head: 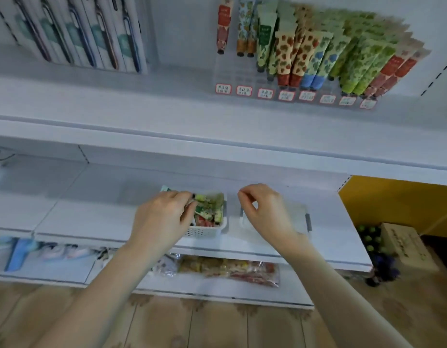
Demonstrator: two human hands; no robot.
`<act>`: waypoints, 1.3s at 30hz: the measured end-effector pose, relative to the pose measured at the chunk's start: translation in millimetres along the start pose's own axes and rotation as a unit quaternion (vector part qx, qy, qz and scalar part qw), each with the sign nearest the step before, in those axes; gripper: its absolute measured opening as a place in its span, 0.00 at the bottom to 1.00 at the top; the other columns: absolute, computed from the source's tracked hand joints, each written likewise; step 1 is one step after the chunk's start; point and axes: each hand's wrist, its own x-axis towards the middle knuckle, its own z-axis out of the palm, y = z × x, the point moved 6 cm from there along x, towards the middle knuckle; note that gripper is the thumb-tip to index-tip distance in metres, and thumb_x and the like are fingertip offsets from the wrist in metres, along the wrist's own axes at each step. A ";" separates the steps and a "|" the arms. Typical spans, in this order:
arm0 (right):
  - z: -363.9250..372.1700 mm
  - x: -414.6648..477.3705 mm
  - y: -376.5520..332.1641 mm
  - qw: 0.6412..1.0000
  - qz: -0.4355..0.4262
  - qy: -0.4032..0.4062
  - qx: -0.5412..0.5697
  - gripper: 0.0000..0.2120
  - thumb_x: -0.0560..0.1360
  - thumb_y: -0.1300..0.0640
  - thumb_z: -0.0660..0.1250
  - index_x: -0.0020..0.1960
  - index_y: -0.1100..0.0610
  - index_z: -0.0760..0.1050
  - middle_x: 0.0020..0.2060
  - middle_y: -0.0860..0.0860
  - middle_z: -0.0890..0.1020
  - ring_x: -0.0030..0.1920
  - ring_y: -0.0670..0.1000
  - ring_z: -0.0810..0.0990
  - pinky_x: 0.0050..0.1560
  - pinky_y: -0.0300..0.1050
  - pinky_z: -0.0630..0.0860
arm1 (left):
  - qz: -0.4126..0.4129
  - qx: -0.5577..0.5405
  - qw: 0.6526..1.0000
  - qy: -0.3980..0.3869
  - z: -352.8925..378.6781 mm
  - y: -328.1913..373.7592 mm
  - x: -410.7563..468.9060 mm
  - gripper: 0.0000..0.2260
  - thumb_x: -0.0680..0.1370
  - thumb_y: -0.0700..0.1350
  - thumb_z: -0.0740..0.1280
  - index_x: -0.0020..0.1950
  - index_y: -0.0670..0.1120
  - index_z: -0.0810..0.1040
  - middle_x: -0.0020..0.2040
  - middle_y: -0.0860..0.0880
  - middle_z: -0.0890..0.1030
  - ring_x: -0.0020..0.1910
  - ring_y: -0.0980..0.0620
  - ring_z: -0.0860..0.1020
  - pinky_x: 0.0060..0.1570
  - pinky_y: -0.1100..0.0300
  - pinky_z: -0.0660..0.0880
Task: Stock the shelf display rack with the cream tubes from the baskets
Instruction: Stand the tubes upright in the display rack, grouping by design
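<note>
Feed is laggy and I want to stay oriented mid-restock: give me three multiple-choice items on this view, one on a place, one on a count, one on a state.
1. Where is the basket of cream tubes?
A) on the shelf below the display rack
B) on the floor
C) on the upper shelf, beside the rack

2. How many red-bordered price labels line the rack's front?
A) three
B) eight
C) fourteen

3. What is the left hand doing?
A) hanging idle
B) pressing a price label
C) reaching into the basket, fingers on the tubes

Key:
1 A: the basket sits on the lower shelf, with the rack above it.
2 B: eight labels run along the rack's front edge.
3 C: the hand is over the basket, fingers curled on the tubes.
</note>
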 end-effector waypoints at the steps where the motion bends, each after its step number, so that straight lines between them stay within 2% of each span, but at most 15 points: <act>1: 15.2 -0.4 7.4 0.999 0.019 -0.029 0.000 0.10 0.78 0.61 0.61 0.43 0.63 0.78 0.38 0.57 0.80 0.40 0.57 0.78 0.42 0.53 0.75 | -0.006 0.021 1.000 -0.018 7.8 -10.8 -3.5 0.13 0.73 0.49 0.61 0.38 0.44 0.82 0.30 0.47 0.80 0.28 0.45 0.78 0.21 0.60 0.71; 5: 72.8 5.8 30.3 0.989 0.078 -0.126 -0.029 0.11 0.79 0.61 0.57 0.44 0.65 0.75 0.39 0.58 0.78 0.38 0.57 0.75 0.38 0.48 0.70 | -0.043 0.065 0.987 -0.139 54.8 -55.1 -10.6 0.07 0.68 0.42 0.75 0.42 0.39 0.82 0.28 0.46 0.78 0.25 0.45 0.76 0.19 0.62 0.65; 8: 118.6 16.1 51.5 0.972 0.137 -0.187 -0.040 0.12 0.80 0.60 0.55 0.41 0.63 0.72 0.34 0.58 0.75 0.32 0.54 0.71 0.32 0.44 0.63 | -0.080 0.134 0.957 -0.243 102.1 -87.6 -13.4 0.17 0.80 0.49 0.60 0.65 0.41 0.72 0.50 0.44 0.80 0.42 0.46 0.79 0.28 0.60 0.64; 10: 150.6 24.1 67.7 0.959 0.177 -0.218 -0.035 0.13 0.80 0.60 0.54 0.39 0.62 0.68 0.32 0.57 0.73 0.31 0.54 0.69 0.32 0.43 0.64 | -0.089 0.163 0.940 -0.285 132.0 -105.5 -15.9 0.21 0.81 0.50 0.56 0.71 0.42 0.65 0.64 0.42 0.74 0.46 0.47 0.79 0.32 0.60 0.66; 14: 204.8 36.3 96.0 0.932 0.246 -0.260 -0.051 0.16 0.79 0.61 0.53 0.33 0.56 0.62 0.29 0.52 0.69 0.31 0.53 0.68 0.33 0.44 0.64 | -0.137 0.144 0.916 -0.348 190.2 -140.5 -20.1 0.21 0.81 0.47 0.58 0.71 0.40 0.64 0.70 0.39 0.68 0.50 0.45 0.79 0.38 0.57 0.73; 16: 226.1 39.5 106.5 0.922 0.281 -0.262 -0.044 0.17 0.79 0.63 0.53 0.32 0.54 0.60 0.29 0.51 0.67 0.33 0.52 0.68 0.33 0.44 0.65 | -0.134 0.135 0.911 -0.367 216.0 -150.1 -15.8 0.17 0.80 0.46 0.58 0.67 0.39 0.68 0.73 0.38 0.63 0.59 0.43 0.75 0.45 0.54 0.74; 19: 251.0 43.3 122.5 0.906 0.344 -0.246 0.004 0.17 0.80 0.65 0.54 0.33 0.55 0.61 0.31 0.50 0.67 0.39 0.51 0.71 0.45 0.40 0.75 | -0.107 0.135 0.917 -0.359 249.7 -156.5 -0.8 0.15 0.80 0.46 0.60 0.64 0.41 0.70 0.67 0.40 0.70 0.67 0.42 0.67 0.62 0.50 0.68; 21: 265.4 42.0 130.8 0.887 0.381 -0.257 0.048 0.15 0.81 0.65 0.52 0.36 0.56 0.63 0.34 0.51 0.69 0.36 0.42 0.74 0.40 0.25 0.71 | -0.074 0.156 0.921 -0.350 267.8 -156.7 9.4 0.16 0.79 0.49 0.60 0.63 0.41 0.70 0.62 0.42 0.74 0.62 0.43 0.71 0.65 0.50 0.64; 22: 272.1 41.5 133.8 0.879 0.391 -0.268 0.061 0.12 0.80 0.66 0.53 0.39 0.58 0.67 0.37 0.52 0.73 0.37 0.39 0.76 0.38 0.25 0.70 | -0.072 0.155 0.921 -0.349 276.8 -157.9 12.7 0.17 0.79 0.51 0.60 0.62 0.41 0.70 0.60 0.43 0.75 0.60 0.43 0.73 0.63 0.50 0.66; 25: 283.5 43.3 142.9 0.869 0.408 -0.276 0.046 0.08 0.79 0.67 0.57 0.56 0.64 0.71 0.48 0.57 0.78 0.44 0.49 0.78 0.39 0.38 0.70 | -0.098 0.127 0.916 -0.367 300.6 -160.6 16.3 0.24 0.77 0.60 0.61 0.58 0.39 0.72 0.53 0.43 0.77 0.52 0.45 0.76 0.50 0.54 0.72; 28: 297.6 47.5 142.7 0.880 0.347 -0.323 0.022 0.06 0.79 0.66 0.55 0.47 0.61 0.69 0.35 0.52 0.70 0.33 0.48 0.74 0.27 0.36 0.65 | -0.109 0.108 0.913 -0.379 323.7 -158.4 16.0 0.32 0.74 0.65 0.62 0.58 0.37 0.71 0.48 0.43 0.77 0.46 0.47 0.75 0.40 0.58 0.69; 30: 304.0 49.3 142.8 0.887 0.317 -0.336 -0.024 0.03 0.78 0.64 0.57 0.46 0.59 0.66 0.34 0.51 0.68 0.34 0.49 0.72 0.25 0.38 0.63 | -0.124 0.104 0.909 -0.384 334.6 -153.4 11.8 0.42 0.72 0.67 0.63 0.67 0.31 0.63 0.49 0.42 0.77 0.45 0.48 0.74 0.41 0.58 0.69; 33: 310.3 47.7 146.1 0.888 0.297 -0.347 -0.052 0.04 0.78 0.64 0.59 0.53 0.60 0.68 0.41 0.55 0.75 0.35 0.50 0.74 0.29 0.40 0.68 | -0.129 0.150 0.906 -0.374 342.3 -147.7 8.4 0.53 0.69 0.68 0.65 0.71 0.26 0.50 0.60 0.36 0.74 0.56 0.46 0.75 0.51 0.58 0.71; 36: 310.6 49.6 148.8 0.887 0.278 -0.351 -0.114 0.06 0.77 0.63 0.60 0.54 0.60 0.70 0.50 0.57 0.78 0.47 0.57 0.76 0.39 0.45 0.67 | -0.133 0.164 0.905 -0.370 351.4 -149.5 9.3 0.50 0.71 0.65 0.67 0.70 0.27 0.50 0.63 0.34 0.71 0.58 0.45 0.74 0.52 0.59 0.72; 39: 314.1 53.5 154.6 0.897 0.268 -0.340 -0.087 0.04 0.78 0.59 0.61 0.46 0.58 0.72 0.42 0.56 0.77 0.45 0.57 0.77 0.37 0.44 0.68 | -0.172 0.156 0.905 -0.356 356.6 -153.4 10.1 0.42 0.74 0.57 0.68 0.70 0.27 0.53 0.62 0.35 0.73 0.57 0.45 0.74 0.50 0.59 0.72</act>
